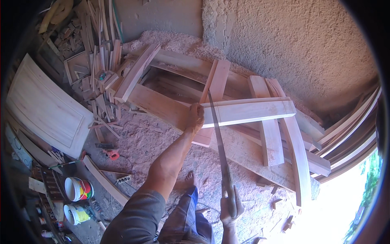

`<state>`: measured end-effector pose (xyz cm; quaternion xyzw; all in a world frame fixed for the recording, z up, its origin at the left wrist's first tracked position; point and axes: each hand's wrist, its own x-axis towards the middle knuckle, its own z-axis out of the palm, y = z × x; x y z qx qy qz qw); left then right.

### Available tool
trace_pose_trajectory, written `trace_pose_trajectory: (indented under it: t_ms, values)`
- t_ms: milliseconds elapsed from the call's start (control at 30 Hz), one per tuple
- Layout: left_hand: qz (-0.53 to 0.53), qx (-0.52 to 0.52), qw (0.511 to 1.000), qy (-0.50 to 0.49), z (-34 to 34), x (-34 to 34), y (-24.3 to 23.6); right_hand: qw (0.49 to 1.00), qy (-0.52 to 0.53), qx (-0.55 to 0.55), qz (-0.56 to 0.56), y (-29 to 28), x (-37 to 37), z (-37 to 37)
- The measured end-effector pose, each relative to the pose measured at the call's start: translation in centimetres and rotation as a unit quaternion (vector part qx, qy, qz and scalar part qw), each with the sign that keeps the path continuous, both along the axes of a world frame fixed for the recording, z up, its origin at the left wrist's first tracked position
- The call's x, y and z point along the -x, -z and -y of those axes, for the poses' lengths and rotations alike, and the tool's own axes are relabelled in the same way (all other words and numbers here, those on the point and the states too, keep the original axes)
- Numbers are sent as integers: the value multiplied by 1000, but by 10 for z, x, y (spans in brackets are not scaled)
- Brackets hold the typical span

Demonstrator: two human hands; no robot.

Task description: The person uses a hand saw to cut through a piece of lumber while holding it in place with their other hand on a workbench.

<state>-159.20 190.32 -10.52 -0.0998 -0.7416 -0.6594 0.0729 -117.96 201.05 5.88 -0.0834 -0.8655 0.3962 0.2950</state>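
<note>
My left hand point(196, 115) is closed around the left end of a pale wooden beam point(254, 112). The beam lies across other pieces of wood. In my right hand point(231, 210) is the handle of a handsaw point(222, 152), its long narrow blade pointing away from me. The blade crosses the beam a short way right of my left hand. Whether its teeth have entered the wood I cannot tell. Under the beam are a reddish board point(219, 79), an upright-lying pale plank point(271, 140) and a long curved piece point(295, 158).
Another beam point(138, 73) rests across the wide planks at the left. Sawdust and offcuts cover the floor point(142, 140). A carved panel point(50, 105), a red tool point(111, 154) and two buckets point(75, 189) stand or lie leftward. A rough wall point(284, 44) rises behind.
</note>
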Motion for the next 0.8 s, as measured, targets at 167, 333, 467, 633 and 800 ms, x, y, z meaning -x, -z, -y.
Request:
trace_pose_trajectory:
  t_ms: [167,333,467,633,800]
  values:
    - [47,-33,998,-15,4,7,4,999,-10,34,11,3,4,11]
    - [-11,72,995,-64,-15,-18,-33,1000,0,-25,19,2,5,11]
    - [-13,86,993,-76,-7,-15,-36,998,-26,-1,62,-3,0,17]
    - [-4,83,994,-71,-11,-17,-40,999,-19,-5,49,4,-1,18]
    - [-10,76,994,-76,-17,-15,-31,998,-12,-22,51,1,2,16]
